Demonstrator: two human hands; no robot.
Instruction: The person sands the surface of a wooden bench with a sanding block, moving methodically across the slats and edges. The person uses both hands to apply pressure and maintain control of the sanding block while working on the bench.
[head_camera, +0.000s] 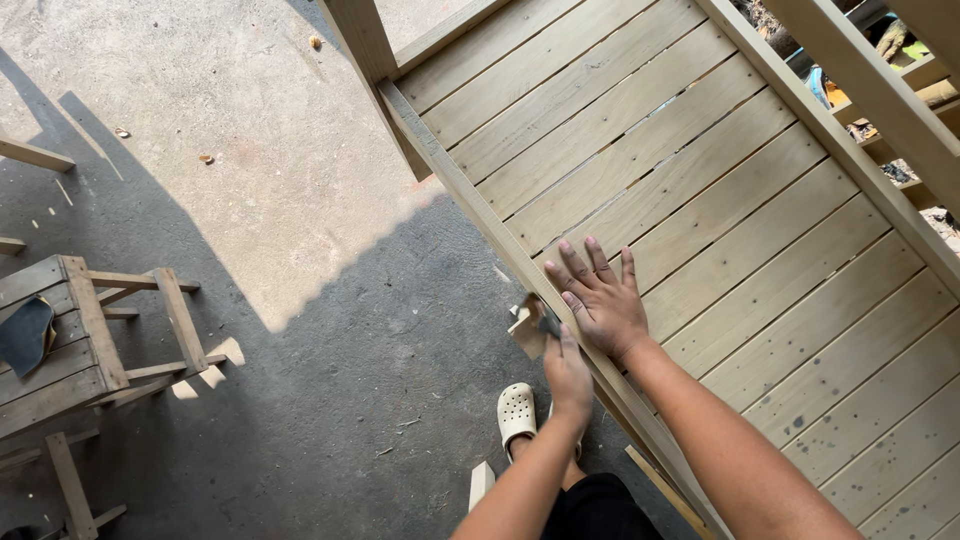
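While the sun cuts a hard line across the concrete floor (300, 200), we see the right hand (603, 300) lying flat, fingers spread wide, on the slatted wooden surface (720, 230) of a large pale frame, close to its near edge rail (480, 215). That hand grips nothing; it simply presses palm-down on the planks. Just beside it, on the outer side of the rail, the left hand (568, 372) is closed around a small folded piece of sandpaper (530, 328), tan on one face and dark on the other, and the paper sits right against the rail's edge, touching the wood just below the right hand's fingertips. Both forearms reach in from the bottom of the view. Below the left hand we spot a cream perforated clog (517, 413) on the shaded floor, near the foot of the frame, with dark shorts (598, 508) at the very bottom. Well apart, at the left edge, stands a small slatted wooden stool (95, 335) with a dark cloth-like item (25, 335) lying on its top. A pale upright post (365, 45) rises at the frame's far corner, and another beam (880, 90) crosses the top right.
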